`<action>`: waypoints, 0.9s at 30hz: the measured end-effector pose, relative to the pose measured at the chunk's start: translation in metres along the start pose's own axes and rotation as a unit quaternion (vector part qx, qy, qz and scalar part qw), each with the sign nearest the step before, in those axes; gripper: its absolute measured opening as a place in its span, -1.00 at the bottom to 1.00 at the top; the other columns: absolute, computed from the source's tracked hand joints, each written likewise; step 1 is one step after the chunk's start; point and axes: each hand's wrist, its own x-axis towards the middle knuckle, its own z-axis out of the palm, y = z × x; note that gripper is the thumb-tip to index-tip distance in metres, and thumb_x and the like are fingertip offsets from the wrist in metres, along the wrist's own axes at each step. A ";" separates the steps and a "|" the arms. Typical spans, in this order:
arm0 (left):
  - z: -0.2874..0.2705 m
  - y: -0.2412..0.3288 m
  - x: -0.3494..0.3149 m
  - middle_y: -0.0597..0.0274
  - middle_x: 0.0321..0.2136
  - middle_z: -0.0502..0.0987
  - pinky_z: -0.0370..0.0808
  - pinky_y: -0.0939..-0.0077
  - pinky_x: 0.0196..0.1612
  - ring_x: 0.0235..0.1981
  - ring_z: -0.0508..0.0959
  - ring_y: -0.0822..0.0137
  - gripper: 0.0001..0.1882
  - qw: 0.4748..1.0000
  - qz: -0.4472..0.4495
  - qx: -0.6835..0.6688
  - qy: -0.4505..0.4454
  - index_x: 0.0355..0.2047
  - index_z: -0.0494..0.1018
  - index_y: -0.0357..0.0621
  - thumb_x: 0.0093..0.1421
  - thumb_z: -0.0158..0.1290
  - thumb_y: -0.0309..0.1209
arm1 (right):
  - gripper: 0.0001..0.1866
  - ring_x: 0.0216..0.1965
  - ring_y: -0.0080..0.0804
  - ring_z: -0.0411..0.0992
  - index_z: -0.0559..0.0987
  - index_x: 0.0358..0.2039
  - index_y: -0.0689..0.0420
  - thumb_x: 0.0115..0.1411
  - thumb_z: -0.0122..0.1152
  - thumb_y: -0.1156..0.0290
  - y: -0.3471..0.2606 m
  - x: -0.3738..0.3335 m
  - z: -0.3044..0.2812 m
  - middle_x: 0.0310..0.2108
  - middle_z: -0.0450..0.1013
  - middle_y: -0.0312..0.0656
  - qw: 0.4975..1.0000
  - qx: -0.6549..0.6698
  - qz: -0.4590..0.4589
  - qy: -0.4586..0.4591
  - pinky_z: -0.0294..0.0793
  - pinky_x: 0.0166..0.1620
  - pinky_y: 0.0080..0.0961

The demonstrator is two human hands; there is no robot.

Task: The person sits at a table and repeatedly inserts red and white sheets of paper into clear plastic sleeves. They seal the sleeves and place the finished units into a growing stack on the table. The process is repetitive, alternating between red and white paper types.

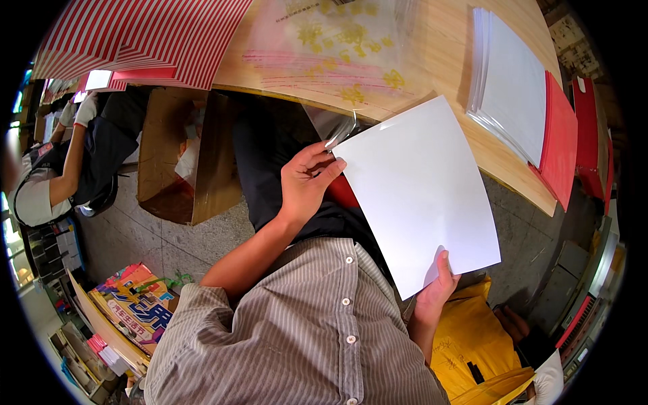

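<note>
**At the front edge of the bench [442, 64], white sheet [422, 196] held in both hands**

Pinched at the upper-left corner by the left hand [305, 179], thumb closed against fingers. Grasped near the lower edge by the right hand [435, 291], thumb laid on the face and fingers behind. Hanging at a slant before the striped shirt [297, 310], upper end overlapping the bench edge from this angle. Just past the left fingertips, a shiny strip of clear plastic [343, 131]; cannot tell whether caught in the same grip or merely behind.

Could drag along or tug at that plastic if pulled away with any of it trapped. Might crease low down with too hard a press of the right thumb, being thin and slightly bowed. Might slip from the left grip as well, pinched there by little more than a corner. With a careless lift forward, could bend against the wood or snag on the printed film [337, 47] spread there. If dropped, likely to slide towards the yellow bag [472, 337] beside the right forearm.
</note>
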 end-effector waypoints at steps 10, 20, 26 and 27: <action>0.000 -0.006 0.003 0.22 -0.31 0.63 0.55 0.61 -0.15 -0.28 0.59 0.48 -0.66 0.995 -0.014 -0.094 -0.001 -0.04 0.53 -0.30 0.15 0.20 -0.70 | -0.42 0.16 -0.20 0.35 0.35 0.21 0.27 0.20 0.30 0.48 0.001 0.001 -0.001 0.14 0.36 -0.07 1.000 -0.002 0.002 0.002 0.31 0.22 -0.24; 0.001 -0.008 0.003 0.28 -0.30 0.62 0.52 0.66 -0.20 -0.29 0.56 0.54 -0.64 0.998 0.059 -0.010 0.006 -0.03 0.54 -0.29 0.14 0.21 -0.71 | -0.40 0.16 -0.19 0.34 0.33 0.23 0.27 0.20 0.29 0.49 0.002 0.001 -0.002 0.14 0.35 -0.06 1.000 0.003 0.006 0.005 0.31 0.22 -0.23; 0.003 -0.002 0.001 0.27 -0.37 0.63 0.51 0.66 -0.23 -0.36 0.55 0.55 -0.58 1.000 -0.012 -0.011 0.019 0.04 0.50 -0.30 0.15 0.23 -0.66 | -0.40 0.15 -0.18 0.36 0.34 0.22 0.27 0.19 0.30 0.46 0.003 0.002 -0.003 0.14 0.36 -0.05 1.000 -0.005 0.015 0.010 0.32 0.22 -0.25; 0.003 -0.001 0.000 0.27 -0.38 0.63 0.51 0.66 -0.23 -0.37 0.55 0.55 -0.58 1.000 -0.021 -0.004 0.017 0.05 0.49 -0.30 0.16 0.23 -0.64 | -0.40 0.15 -0.19 0.36 0.34 0.22 0.27 0.19 0.30 0.46 0.004 0.003 -0.005 0.13 0.37 -0.06 1.000 -0.005 0.017 0.011 0.32 0.22 -0.25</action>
